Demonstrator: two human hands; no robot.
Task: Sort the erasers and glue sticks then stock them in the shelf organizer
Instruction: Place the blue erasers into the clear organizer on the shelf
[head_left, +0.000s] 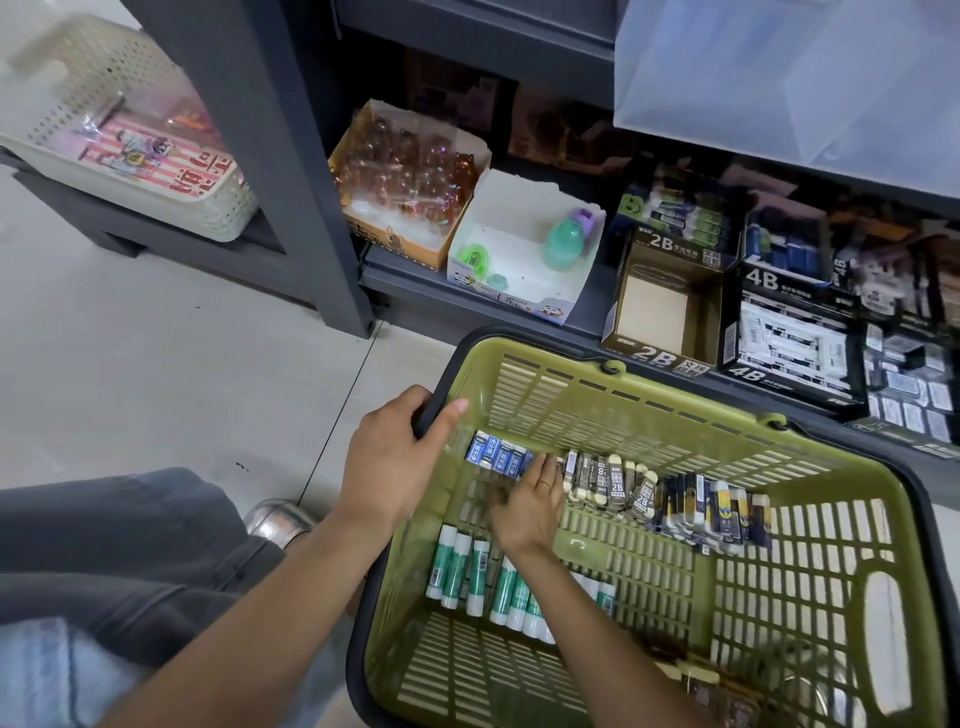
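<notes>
The green basket (613, 400) sits on the floor below the shelf; your left hand (395, 467) grips its rim. Your right hand (524, 506) lies blurred among the blue erasers (498, 454), so its fingers cannot be told. Your forearm hides several glue sticks (470, 569).

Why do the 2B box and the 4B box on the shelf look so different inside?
The 2B box is empty: you see only its bare brown cardboard bottom. The 4B box is full of white wrapped erasers. The 2B box stands left of the 4B box, nearer the white box. Both are dark, open-topped cardboard boxes with big pale lettering, side by side on the shelf.
</notes>
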